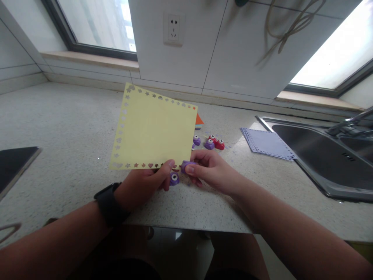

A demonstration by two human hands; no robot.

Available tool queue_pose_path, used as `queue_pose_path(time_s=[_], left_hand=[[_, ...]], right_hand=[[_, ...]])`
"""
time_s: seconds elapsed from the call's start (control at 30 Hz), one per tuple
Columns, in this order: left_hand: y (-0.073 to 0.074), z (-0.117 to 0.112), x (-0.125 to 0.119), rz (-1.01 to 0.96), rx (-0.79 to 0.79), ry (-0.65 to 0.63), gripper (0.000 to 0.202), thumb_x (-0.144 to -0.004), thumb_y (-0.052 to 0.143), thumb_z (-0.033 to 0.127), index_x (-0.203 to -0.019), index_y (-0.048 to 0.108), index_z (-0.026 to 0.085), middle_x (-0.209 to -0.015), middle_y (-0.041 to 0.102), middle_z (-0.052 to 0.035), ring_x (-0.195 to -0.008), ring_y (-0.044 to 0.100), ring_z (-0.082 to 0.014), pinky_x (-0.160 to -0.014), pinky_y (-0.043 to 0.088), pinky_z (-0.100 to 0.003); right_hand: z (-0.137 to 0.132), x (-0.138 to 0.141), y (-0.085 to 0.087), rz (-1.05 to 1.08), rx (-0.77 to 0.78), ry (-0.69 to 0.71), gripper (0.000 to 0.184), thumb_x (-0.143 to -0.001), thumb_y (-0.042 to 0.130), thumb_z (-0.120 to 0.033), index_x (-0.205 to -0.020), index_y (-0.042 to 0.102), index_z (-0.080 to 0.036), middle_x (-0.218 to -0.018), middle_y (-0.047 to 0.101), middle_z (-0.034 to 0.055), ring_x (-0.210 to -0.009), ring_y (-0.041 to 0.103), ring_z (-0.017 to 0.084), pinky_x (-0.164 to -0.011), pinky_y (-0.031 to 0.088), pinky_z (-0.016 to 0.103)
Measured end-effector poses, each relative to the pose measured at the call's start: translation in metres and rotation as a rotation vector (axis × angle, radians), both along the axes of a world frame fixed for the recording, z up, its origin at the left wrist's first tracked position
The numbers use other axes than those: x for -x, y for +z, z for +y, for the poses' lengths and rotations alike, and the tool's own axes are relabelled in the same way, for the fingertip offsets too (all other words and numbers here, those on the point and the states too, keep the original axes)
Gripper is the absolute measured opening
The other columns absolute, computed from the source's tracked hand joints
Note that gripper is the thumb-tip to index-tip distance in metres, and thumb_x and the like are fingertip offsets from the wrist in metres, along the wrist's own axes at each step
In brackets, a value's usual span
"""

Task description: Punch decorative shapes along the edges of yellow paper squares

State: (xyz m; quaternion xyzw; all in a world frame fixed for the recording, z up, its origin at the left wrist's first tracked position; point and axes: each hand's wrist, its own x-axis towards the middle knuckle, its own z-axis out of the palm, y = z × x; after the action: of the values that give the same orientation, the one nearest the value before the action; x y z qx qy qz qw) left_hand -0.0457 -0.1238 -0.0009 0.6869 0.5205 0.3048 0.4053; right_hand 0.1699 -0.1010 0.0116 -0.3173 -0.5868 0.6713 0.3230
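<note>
A yellow paper sheet [154, 130] with small shapes punched along its edges is held up over the speckled counter [72, 128]. My left hand [142, 184], with a dark watch on the wrist, pinches the sheet's lower edge. My right hand [211, 169] is closed on a small purple paper punch [186, 166] set at the sheet's lower right edge. Another purple punch [174, 178] lies on the counter just below my left thumb.
More small punches, purple [209, 144] and red [219, 144], lie behind the sheet with an orange paper [199, 119]. A lilac punched sheet [266, 143] lies near the steel sink [323, 155]. A dark tablet [13, 165] sits at the left edge. A wall socket [174, 28] is above.
</note>
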Motion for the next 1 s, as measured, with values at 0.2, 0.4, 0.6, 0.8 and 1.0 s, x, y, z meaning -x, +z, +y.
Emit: queue_pose_path(time_s=[0.2,0.4,0.6,0.8,1.0], left_hand=[[-0.0005,-0.0001,-0.0007,0.003,0.009,0.001,0.06,-0.1,0.044,0.049,-0.046,0.056,0.025,-0.051,0.059,0.0042,-0.061,0.059,-0.0163,-0.081,0.043,-0.032],[-0.0005,-0.0012,-0.0005,0.008,0.014,0.008,0.06,-0.099,0.045,0.052,-0.046,0.057,0.025,-0.051,0.059,0.0038,-0.062,0.06,-0.0171,-0.083,0.044,-0.032],[-0.0005,-0.0003,-0.0007,0.017,-0.011,0.0,0.06,-0.1,0.044,0.05,-0.046,0.056,0.025,-0.051,0.059,0.004,-0.061,0.06,-0.0166,-0.083,0.045,-0.031],[-0.001,-0.0002,-0.0001,0.032,0.002,-0.001,0.06,-0.099,0.044,0.051,-0.046,0.057,0.025,-0.052,0.061,0.0043,-0.061,0.06,-0.0165,-0.084,0.045,-0.031],[0.0022,-0.0005,-0.0019,0.059,-0.004,-0.004,0.06,-0.098,0.043,0.051,-0.045,0.056,0.026,-0.052,0.063,0.0034,-0.062,0.062,-0.0178,-0.084,0.047,-0.032]], right_hand=[[-0.0006,0.0009,0.0014,-0.007,-0.002,-0.017,0.032,-0.081,0.082,-0.04,-0.079,0.062,-0.015,-0.062,0.062,-0.0023,-0.049,0.052,0.008,-0.045,0.04,0.02],[-0.0004,0.0024,0.0014,-0.01,0.008,-0.02,0.03,-0.078,0.084,-0.036,-0.08,0.063,-0.015,-0.062,0.063,-0.0028,-0.049,0.054,0.008,-0.045,0.042,0.02],[-0.001,0.0023,0.0023,-0.015,0.005,-0.017,0.031,-0.078,0.084,-0.037,-0.08,0.062,-0.015,-0.061,0.062,-0.0033,-0.049,0.053,0.008,-0.045,0.041,0.02],[-0.001,0.002,0.0029,0.004,0.0,-0.008,0.029,-0.078,0.084,-0.034,-0.081,0.063,-0.015,-0.061,0.062,-0.0032,-0.048,0.053,0.007,-0.045,0.04,0.019],[-0.0011,0.0016,0.0034,-0.006,-0.006,0.002,0.03,-0.078,0.085,-0.035,-0.082,0.062,-0.015,-0.059,0.06,-0.0039,-0.047,0.052,0.008,-0.044,0.039,0.02]])
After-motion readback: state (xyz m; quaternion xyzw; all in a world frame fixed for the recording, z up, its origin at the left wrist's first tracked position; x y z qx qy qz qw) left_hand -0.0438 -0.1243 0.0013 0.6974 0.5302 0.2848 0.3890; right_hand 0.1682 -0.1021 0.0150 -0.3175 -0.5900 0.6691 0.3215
